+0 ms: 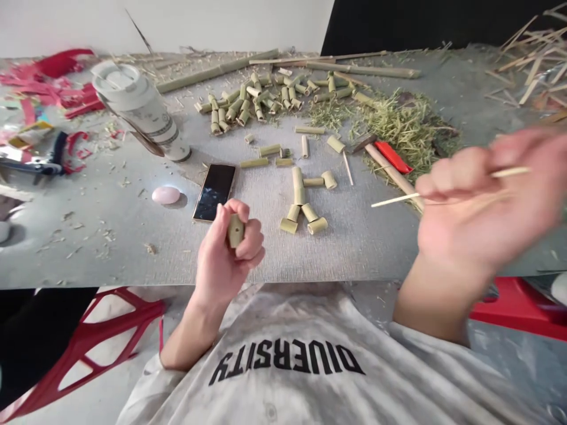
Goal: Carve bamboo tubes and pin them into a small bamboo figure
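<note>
Left hand [230, 251] fisted on a bamboo segment [235, 230]; right hand [482, 203] pinches a thin stick [394, 200]. Between hands: part-built segment figure [301, 200], spare pile [248, 103] beyond

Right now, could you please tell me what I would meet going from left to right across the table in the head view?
Pliers → cup → left hand gripping a bamboo piece → bamboo figure → red tool → right hand pinching a stick.
</note>
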Demonstrator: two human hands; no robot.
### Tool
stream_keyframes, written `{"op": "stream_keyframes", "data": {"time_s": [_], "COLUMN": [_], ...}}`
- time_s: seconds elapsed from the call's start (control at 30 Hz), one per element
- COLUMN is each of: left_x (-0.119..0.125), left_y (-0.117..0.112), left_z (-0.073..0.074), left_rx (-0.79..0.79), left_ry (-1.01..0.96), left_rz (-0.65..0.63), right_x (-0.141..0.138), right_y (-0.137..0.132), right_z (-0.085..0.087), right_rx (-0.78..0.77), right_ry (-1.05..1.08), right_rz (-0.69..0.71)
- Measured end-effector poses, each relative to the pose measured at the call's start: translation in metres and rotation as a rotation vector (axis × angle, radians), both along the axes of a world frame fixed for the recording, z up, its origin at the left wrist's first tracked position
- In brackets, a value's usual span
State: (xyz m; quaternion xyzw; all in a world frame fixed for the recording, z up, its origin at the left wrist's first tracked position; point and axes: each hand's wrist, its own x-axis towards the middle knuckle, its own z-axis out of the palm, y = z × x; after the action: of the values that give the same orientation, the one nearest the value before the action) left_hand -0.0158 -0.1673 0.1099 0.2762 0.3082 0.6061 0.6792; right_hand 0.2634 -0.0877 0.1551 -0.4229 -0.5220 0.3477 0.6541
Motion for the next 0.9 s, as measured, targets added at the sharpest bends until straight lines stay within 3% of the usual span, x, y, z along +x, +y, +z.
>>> {"op": "stream_keyframes", "data": {"time_s": [0.1, 0.23, 0.33, 0.57, 0.77, 0.9], "left_x": [0.015, 0.022, 0.024, 0.028, 0.034, 0.043], "left_y": [0.009, 0.018, 0.018, 0.016, 0.012, -0.006], "left_z": [0.002, 0.005, 0.008, 0.012, 0.020, 0.033], "left_rx": [-0.009, 0.044, 0.074, 0.081, 0.143, 0.242], "left_ry": [-0.124, -0.192, -0.196, -0.170, -0.202, -0.236], "left_rz": [-0.114, -0.199, -0.249, -0.293, -0.354, -0.456], "right_x": [-0.004, 0.014, 0.032, 0.039, 0.039, 0.047], "right_y": [0.022, 0.041, 0.054, 0.078, 0.092, 0.112], "right_z": [-0.019, -0.049, -0.060, -0.053, -0.048, -0.053], "right_rx": [-0.015, -0.113, -0.176, -0.178, -0.260, -0.231], "right_ry": [0.026, -0.307, -0.614, -1.046, -1.127, -1.180], "right_rz": [0.058, 0.096, 0.083, 0.043, 0.068, 0.083]}}
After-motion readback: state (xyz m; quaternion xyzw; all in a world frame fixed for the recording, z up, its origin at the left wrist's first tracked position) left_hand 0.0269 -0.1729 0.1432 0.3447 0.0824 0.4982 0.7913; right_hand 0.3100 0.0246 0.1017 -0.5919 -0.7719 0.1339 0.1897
